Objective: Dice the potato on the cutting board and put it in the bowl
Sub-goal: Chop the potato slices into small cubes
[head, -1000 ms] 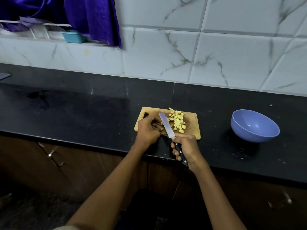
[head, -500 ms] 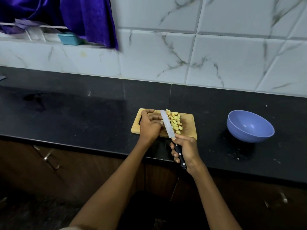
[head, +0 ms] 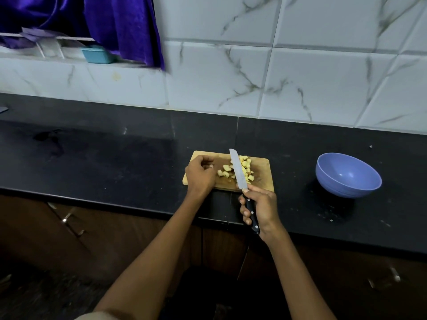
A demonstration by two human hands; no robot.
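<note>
Setting: we see one wooden cutting board (head: 261, 179) on the near part of a black worktop (head: 115, 158), tiled wall beyond.
Potato: diced pieces (head: 245, 168) lie on the board in two groups, a tight heap right of the blade and a few larger bits (head: 225, 171) left of it; none are in the bowl, as far as its visible inside shows.
Bowl: one blue bowl (head: 348, 175) stands on the worktop well to the right of the board, apart from it.
Right hand (head: 262, 207): fingers wrapped round the black handle of the knife (head: 238, 170); blade runs near-to-far across the board between the two potato groups.
Left hand (head: 200, 174): rests on the board's left end, fingers curled in; we cannot tell whether they pinch a piece.
Step, our judgement: dicing looks nearly done; the left bits seem to need more cuts before transfer.
Risk 1: left fingertips sit near the blade's path; a slip on a small wet bit could nick them.
Risk 2: small bits may roll when pressed, giving uneven dice or pieces off the board's edge.
Risk 3: the bowl is far enough away that pieces carried on blade or palm could drop on the worktop; moving the bowl or board closer would help.
Count: board 1; knife 1; bowl 1; hands 2; potato pieces too many and too small to count surely.
Background: a purple cloth (head: 120, 26) hangs far left above a teal tray (head: 98, 55).
</note>
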